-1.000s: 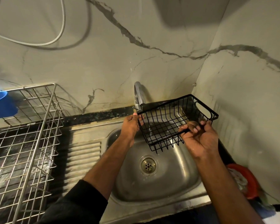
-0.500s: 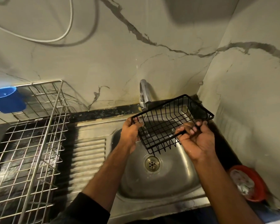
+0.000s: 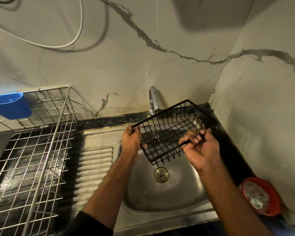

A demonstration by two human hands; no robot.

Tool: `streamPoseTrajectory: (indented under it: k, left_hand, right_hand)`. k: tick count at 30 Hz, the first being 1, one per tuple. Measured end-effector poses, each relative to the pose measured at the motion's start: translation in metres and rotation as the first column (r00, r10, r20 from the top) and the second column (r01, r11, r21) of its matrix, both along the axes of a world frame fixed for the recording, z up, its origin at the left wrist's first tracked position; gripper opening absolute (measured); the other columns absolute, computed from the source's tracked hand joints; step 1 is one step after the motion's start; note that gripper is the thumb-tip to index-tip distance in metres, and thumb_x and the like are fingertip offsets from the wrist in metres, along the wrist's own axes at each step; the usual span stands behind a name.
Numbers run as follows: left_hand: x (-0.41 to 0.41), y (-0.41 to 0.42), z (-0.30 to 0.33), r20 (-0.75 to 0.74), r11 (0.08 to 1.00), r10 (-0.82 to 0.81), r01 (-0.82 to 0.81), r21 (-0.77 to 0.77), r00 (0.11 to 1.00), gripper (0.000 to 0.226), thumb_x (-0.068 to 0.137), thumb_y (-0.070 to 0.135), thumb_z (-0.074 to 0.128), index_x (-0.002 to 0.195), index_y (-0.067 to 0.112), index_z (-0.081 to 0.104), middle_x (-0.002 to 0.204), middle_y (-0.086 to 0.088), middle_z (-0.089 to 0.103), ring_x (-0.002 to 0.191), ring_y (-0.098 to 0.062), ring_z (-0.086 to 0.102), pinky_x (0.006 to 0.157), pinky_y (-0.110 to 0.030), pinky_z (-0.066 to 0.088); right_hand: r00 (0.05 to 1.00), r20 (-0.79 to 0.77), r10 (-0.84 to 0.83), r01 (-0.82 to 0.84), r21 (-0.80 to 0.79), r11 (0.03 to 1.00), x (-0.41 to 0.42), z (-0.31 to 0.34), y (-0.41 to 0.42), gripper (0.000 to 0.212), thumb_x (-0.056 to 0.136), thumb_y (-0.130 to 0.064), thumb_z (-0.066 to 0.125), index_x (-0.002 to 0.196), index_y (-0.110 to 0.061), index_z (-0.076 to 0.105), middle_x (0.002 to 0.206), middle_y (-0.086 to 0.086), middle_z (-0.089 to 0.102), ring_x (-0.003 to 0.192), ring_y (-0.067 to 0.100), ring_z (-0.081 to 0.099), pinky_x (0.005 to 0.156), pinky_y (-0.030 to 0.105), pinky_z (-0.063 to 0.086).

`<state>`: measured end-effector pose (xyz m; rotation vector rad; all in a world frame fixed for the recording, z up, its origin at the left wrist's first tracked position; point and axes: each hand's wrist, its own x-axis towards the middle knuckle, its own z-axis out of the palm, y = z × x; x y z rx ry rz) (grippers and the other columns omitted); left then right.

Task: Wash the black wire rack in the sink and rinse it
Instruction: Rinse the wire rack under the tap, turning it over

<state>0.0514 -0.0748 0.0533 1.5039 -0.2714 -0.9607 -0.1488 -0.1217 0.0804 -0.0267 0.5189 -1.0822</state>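
Left grip: the left hand is closed on the near-left corner of the black wire rack, fingers wrapped over the rim wire.
Right grip: the right hand is curled tight around the rim at the rack's right end.
Rack place: held above the sink, under the tap, water running through it.
Rack heading: open side up, tilted; long axis runs from the drain side up-right toward the wall corner.
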Motion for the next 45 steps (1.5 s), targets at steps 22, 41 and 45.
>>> streamPoseTrajectory:
  k: [22,41,45]
  left_hand:
    - [0.017,0.025,-0.005,0.052,0.998,0.069,-0.069,-0.013,0.996,0.022,0.103,0.006,0.051,0.102,0.022,0.066,0.123,0.000,0.066,0.101,-0.018,0.060,0.081,-0.057,0.062]
    - [0.019,0.046,-0.020,-0.051,0.998,0.069,-0.069,0.006,0.996,0.017,0.101,0.004,0.055,0.113,0.005,0.065,0.099,-0.011,0.064,0.083,-0.022,0.059,0.060,-0.041,0.061]
    - [0.023,0.048,-0.018,-0.045,0.998,0.070,-0.070,0.002,0.997,0.021,0.100,-0.002,0.050,0.116,0.003,0.064,0.100,-0.011,0.064,0.084,-0.024,0.061,0.060,-0.042,0.060]
  right_hand:
    - [0.998,-0.021,0.056,-0.056,0.007,0.998,0.010,-0.004,0.015,0.046,0.101,-0.049,0.036,0.066,-0.022,0.048,0.056,-0.008,0.033,0.047,0.008,0.030,0.058,0.026,0.033]
    - [0.996,-0.069,0.061,-0.057,0.070,0.996,0.012,-0.004,0.035,0.046,0.100,-0.051,0.042,0.063,-0.022,0.048,0.055,-0.007,0.031,0.047,0.009,0.029,0.059,0.026,0.032]
    - [0.994,-0.083,0.074,-0.070,0.047,0.996,0.018,-0.007,0.031,0.046,0.099,-0.052,0.041,0.064,-0.022,0.047,0.055,-0.007,0.031,0.048,0.009,0.028,0.059,0.025,0.032]
